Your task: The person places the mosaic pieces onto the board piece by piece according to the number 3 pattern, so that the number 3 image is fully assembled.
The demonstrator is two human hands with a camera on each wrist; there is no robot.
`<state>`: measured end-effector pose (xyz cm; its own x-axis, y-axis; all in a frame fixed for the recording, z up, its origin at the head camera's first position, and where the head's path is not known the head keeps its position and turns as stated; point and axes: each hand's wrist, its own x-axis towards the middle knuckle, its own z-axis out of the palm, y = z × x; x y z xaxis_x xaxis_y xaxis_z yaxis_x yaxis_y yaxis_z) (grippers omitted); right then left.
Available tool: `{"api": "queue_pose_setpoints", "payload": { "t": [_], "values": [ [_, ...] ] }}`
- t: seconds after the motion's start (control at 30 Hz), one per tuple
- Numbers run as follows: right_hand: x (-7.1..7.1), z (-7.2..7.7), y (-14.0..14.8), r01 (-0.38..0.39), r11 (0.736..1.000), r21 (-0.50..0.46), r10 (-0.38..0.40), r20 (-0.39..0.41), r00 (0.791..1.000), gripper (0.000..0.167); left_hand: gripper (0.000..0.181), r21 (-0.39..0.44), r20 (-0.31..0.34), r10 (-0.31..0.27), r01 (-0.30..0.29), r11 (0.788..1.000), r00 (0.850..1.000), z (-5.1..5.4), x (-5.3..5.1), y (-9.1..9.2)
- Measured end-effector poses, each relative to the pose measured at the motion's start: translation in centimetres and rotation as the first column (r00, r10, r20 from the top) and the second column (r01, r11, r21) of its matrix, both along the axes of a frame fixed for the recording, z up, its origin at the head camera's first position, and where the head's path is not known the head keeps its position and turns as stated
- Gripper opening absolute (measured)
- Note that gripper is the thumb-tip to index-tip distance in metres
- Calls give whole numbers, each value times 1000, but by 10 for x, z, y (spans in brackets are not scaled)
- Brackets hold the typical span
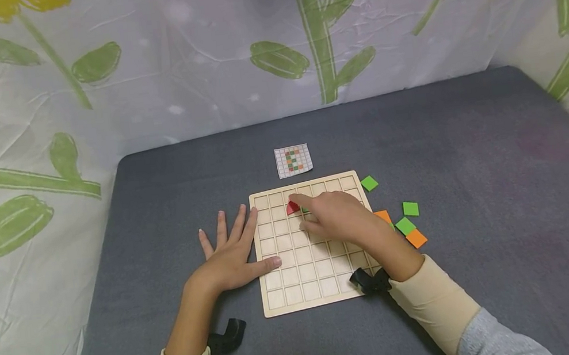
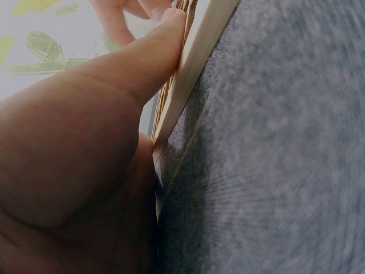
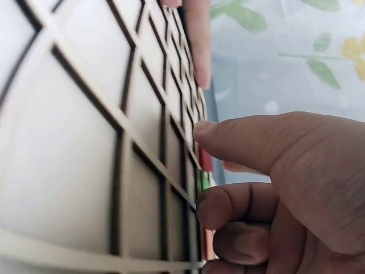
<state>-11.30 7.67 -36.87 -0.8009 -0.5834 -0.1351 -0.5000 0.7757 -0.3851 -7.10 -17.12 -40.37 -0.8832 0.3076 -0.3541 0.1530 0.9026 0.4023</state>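
A pale wooden grid board [image 1: 289, 290] lies on the table. My left hand [image 1: 228, 264] rests at its left edge, fingers spread, thumb lying over the rim. In the left wrist view the thumb [image 2: 154, 60] touches the board's side [image 2: 191, 68]. My right hand [image 1: 337, 215] is over the board's upper part, its index finger extended onto a red tile [image 1: 292, 208] in the grid. The thumb sits lower, apart from that tile. A green tile [image 1: 306, 209] beside it is mostly hidden under the hand. In the right wrist view the other fingers [image 3: 242, 242] are curled.
Behind the board lies a small printed pattern card [image 1: 293, 161] with coloured squares. Loose green tiles [image 1: 410, 209] and orange tiles [image 1: 416, 238] are scattered at the board's right, one orange tile [image 1: 383, 216] close to its edge. A flowered cloth [image 1: 189, 66] hangs behind the table.
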Motion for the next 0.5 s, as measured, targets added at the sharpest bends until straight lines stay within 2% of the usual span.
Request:
{"api": "queue_pose_setpoints", "payload": {
  "t": [0.13,0.33,0.5],
  "values": [
    [0,-1,-4,4,999,41,-6,45,999,57,114,2,4,5,-5,1000,1000,-1,0,0],
    [1,-1,-2,-9,999,50,10,-28,1000,44,114,-3,9,3,-3,1000,1000,3,0,1],
    [4,3,-1,-38,998,47,41,-48,998,13,114,-4,1,-7,7,1000,1000,8,1,2]
  ]
}}
